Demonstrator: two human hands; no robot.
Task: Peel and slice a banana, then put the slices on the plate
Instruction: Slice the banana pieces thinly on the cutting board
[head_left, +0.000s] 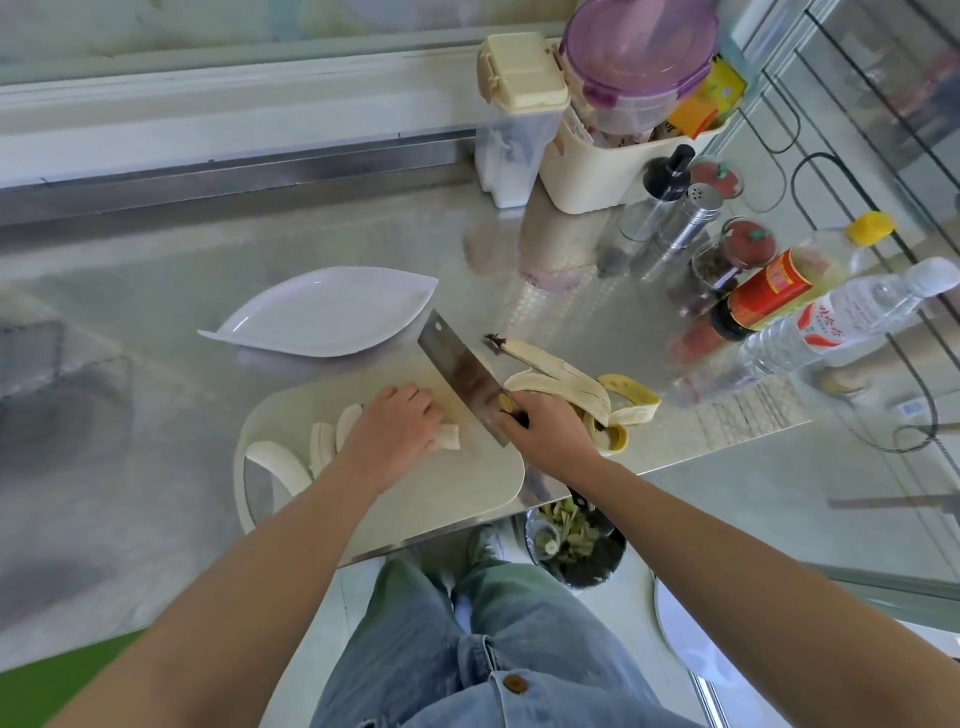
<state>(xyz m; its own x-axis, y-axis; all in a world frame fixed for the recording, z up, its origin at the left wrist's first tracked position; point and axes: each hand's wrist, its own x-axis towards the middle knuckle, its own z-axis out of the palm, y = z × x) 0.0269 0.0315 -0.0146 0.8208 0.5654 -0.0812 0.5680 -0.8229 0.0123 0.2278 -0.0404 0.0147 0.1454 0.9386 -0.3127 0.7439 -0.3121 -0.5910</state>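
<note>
left hand (397, 421): palm down on the cutting board (457, 483), knuckles up, fingers bent over a short banana piece (450, 438) and holding it against the board. only the right end of the piece shows past my fingers.

right hand (545, 431): wrapped tight round the handle of the knife (460, 374), a wide flat-bladed one. handle mostly hidden in my fist. blade runs from my hand up and to the left, tilted, its lower edge just right of the banana piece. cannot tell if the edge touches the board. the far corner of the blade overlaps the near rim of the plate (327, 312) in this view.

more peeled banana on the left part of the board: a long curved length (278, 460) near the left edge, and two or three shorter strips (323, 441) just beside my left wrist.

plate: white, leaf-shaped, on the steel counter (363, 234) just behind the board.

banana peel (571, 382): spread open on the counter, right of the board, behind my right hand.

back right of counter: cream basket (613, 166) with a purple-lidded box on top, shakers, a red-label bottle (779, 291), a clear bottle (841, 317).

below the counter edge: a bin (576, 545) with green scraps, beside my jeans (493, 649).
</note>
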